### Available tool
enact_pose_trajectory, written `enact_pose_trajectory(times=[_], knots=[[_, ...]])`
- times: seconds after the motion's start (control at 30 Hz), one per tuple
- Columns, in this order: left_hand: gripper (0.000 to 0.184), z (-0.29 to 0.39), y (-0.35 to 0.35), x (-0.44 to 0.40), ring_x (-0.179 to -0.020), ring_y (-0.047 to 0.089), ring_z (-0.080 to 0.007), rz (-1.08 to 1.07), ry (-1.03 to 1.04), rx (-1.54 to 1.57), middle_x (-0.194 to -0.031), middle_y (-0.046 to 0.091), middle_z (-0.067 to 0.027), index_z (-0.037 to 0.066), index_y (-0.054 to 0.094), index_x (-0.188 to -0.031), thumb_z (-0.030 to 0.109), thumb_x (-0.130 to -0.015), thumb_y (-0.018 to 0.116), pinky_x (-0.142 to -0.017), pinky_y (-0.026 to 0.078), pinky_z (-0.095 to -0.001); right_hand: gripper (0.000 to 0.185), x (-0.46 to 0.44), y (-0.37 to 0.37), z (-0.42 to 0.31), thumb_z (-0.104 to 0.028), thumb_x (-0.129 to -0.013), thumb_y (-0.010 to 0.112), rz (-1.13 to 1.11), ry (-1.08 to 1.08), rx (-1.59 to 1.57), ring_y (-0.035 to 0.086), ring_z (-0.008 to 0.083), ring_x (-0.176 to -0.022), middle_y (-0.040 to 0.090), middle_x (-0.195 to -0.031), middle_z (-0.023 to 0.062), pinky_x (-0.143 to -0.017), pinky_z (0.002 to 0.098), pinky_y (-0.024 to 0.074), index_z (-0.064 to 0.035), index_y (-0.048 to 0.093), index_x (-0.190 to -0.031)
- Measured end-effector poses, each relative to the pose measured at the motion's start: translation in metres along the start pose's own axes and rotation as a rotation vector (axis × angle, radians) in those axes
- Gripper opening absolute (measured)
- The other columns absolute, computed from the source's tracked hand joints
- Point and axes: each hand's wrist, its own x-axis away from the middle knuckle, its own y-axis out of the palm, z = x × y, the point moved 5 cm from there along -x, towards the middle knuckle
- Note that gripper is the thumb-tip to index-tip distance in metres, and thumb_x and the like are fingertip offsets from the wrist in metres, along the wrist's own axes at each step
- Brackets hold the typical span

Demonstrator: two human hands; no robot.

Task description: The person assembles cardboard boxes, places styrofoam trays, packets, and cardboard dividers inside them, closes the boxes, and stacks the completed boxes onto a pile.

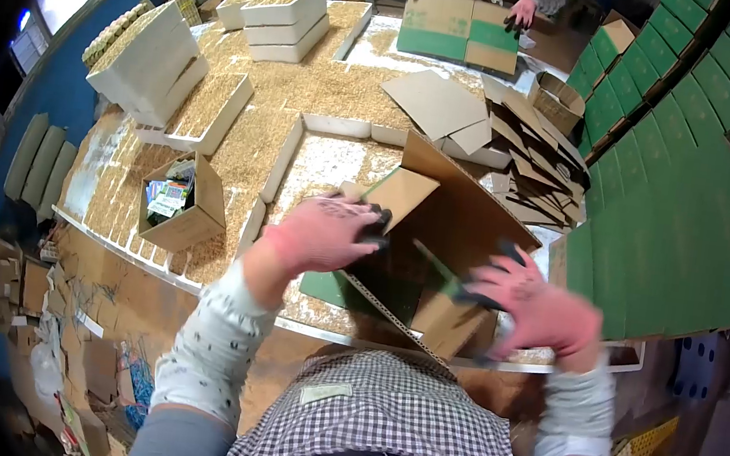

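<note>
An open cardboard box (464, 199) with green panels stands tilted on the worktable in front of me, its flaps sticking up and out. My left hand (323, 234), in a pink glove with dark fingertips, grips the box's left edge by a raised flap. On the other side, my right hand (537, 308), in the same kind of glove, has its fingers spread over a near flap (447, 325). Slight motion blur softens the right hand, and I cannot tell whether its fingertips touch the cardboard. The bottom of the box lies in shadow.
Left stands a small carton (194, 212) holding packets. White trays (289, 32) and loose tan grains (259, 128) cover much of the table. Flat cardboard pieces (439, 105) lie behind the box. Green cartons (675, 230) are stacked right. Across the table, a person handles another box (458, 30).
</note>
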Motion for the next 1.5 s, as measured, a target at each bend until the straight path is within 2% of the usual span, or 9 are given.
enact_pose_trajectory(times=[0.1, 0.37, 0.53, 0.67, 0.73, 0.9, 1.1, 1.3, 1.5], knots=[[0.045, 0.001, -0.002, -0.050, -0.107, 0.055, -0.0286, -0.171, -0.103, -0.010, -0.114, 0.060, -0.0119, 0.007, 0.061, -0.108, 0.045, -0.089, 0.046, -0.093, 0.041, -0.0397, 0.079, -0.013, 0.091, -0.007, -0.044, -0.066, 0.071, 0.008, 0.195, 0.090, 0.029, 0.0410, -0.130, 0.034, -0.139, 0.0180, -0.107, 0.0500, 0.0234, -0.0152, 0.041, -0.133], [0.052, 0.008, -0.005, -0.039, -0.111, 0.046, -0.0323, 0.970, -0.346, -0.028, -0.118, 0.051, -0.0153, 0.009, 0.051, -0.120, 0.033, -0.076, 0.063, -0.102, 0.029, -0.0461, 0.058, -0.024, 0.057, 0.114, -0.041, -0.085, 0.055, 0.543, 0.385, 0.513, 0.052, 0.0286, -0.106, 0.049, -0.121, 0.0159, -0.081, 0.0363, 0.0433, -0.0083, 0.040, -0.131], [0.043, -0.028, 0.035, -0.024, -0.088, 0.063, -0.0308, 0.241, -0.691, 0.264, -0.093, 0.066, -0.0142, 0.005, 0.057, -0.110, 0.042, -0.090, 0.046, -0.076, 0.047, -0.0405, 0.042, -0.009, 0.112, 0.120, -0.034, -0.094, 0.045, -0.014, 0.433, -1.166, 0.062, 0.0230, -0.076, 0.064, -0.085, 0.0111, -0.070, 0.0347, 0.0481, -0.0019, 0.050, -0.121], [0.040, -0.016, 0.004, 0.047, -0.102, 0.058, -0.0256, 1.280, -0.039, 0.937, -0.104, 0.061, -0.0195, -0.005, 0.057, -0.107, 0.030, -0.091, 0.046, -0.094, 0.043, -0.0408, 0.022, 0.020, 0.017, 0.118, -0.017, -0.081, 0.064, 0.415, 0.418, -1.083, 0.062, 0.0174, -0.077, 0.065, -0.084, 0.0078, -0.069, 0.0301, 0.0488, 0.0008, 0.065, -0.094], [0.047, -0.059, 0.072, 0.040, -0.106, 0.055, -0.0258, 1.091, -0.119, 1.931, -0.111, 0.058, -0.0182, -0.003, 0.053, -0.115, 0.033, -0.100, 0.027, -0.095, 0.042, -0.0352, 0.035, 0.022, -0.012, 0.063, -0.026, -0.062, 0.081, 0.540, 0.071, -0.681, 0.058, 0.0177, -0.064, 0.063, -0.073, 0.0091, -0.063, 0.0287, 0.0474, -0.0024, 0.066, -0.085], [0.053, -0.047, 0.058, 0.032, -0.134, 0.028, -0.0227, 0.543, -0.390, 1.131, -0.149, 0.024, -0.0120, 0.007, 0.030, -0.142, 0.019, -0.093, 0.046, -0.108, 0.026, -0.0325, 0.046, -0.017, 0.094, 0.006, -0.046, -0.070, 0.069, -0.099, -0.189, -0.208, 0.063, 0.0222, -0.083, 0.065, -0.084, 0.0080, -0.076, 0.0321, 0.0488, -0.0087, 0.063, -0.095], [0.059, -0.049, 0.060, 0.029, -0.128, 0.039, -0.0276, 0.387, -0.530, 0.985, -0.140, 0.038, -0.0144, 0.005, 0.034, -0.139, -0.002, -0.082, 0.049, -0.107, 0.029, -0.0331, 0.046, -0.080, 0.131, 0.239, -0.037, -0.088, 0.058, 0.563, 0.637, -1.623, 0.056, 0.0160, -0.101, 0.062, -0.107, 0.0061, -0.085, 0.0290, 0.0441, -0.0044, 0.056, -0.119], [0.059, -0.051, 0.059, 0.021, -0.126, 0.040, -0.0295, 0.383, -0.585, 0.804, -0.137, 0.042, -0.0142, 0.002, 0.038, -0.136, -0.006, -0.079, 0.051, -0.106, 0.030, -0.0342, 0.061, -0.139, 0.243, 0.411, -0.061, -0.083, 0.051, 0.476, 1.385, -0.630, 0.060, 0.0267, -0.070, 0.062, -0.071, 0.0153, -0.067, 0.0358, 0.0445, -0.0029, 0.068, -0.088], [0.058, -0.056, 0.074, 0.024, -0.129, 0.037, -0.0277, 0.397, -0.632, 0.975, -0.139, 0.041, -0.0144, 0.001, 0.038, -0.135, -0.007, -0.079, 0.049, -0.108, 0.027, -0.0349, 0.041, -0.158, 0.205, 0.422, -0.030, -0.075, 0.071, 0.721, 0.977, -1.474, 0.059, 0.0184, -0.075, 0.064, -0.085, 0.0065, -0.069, 0.0339, 0.0478, -0.0067, 0.061, -0.108]])
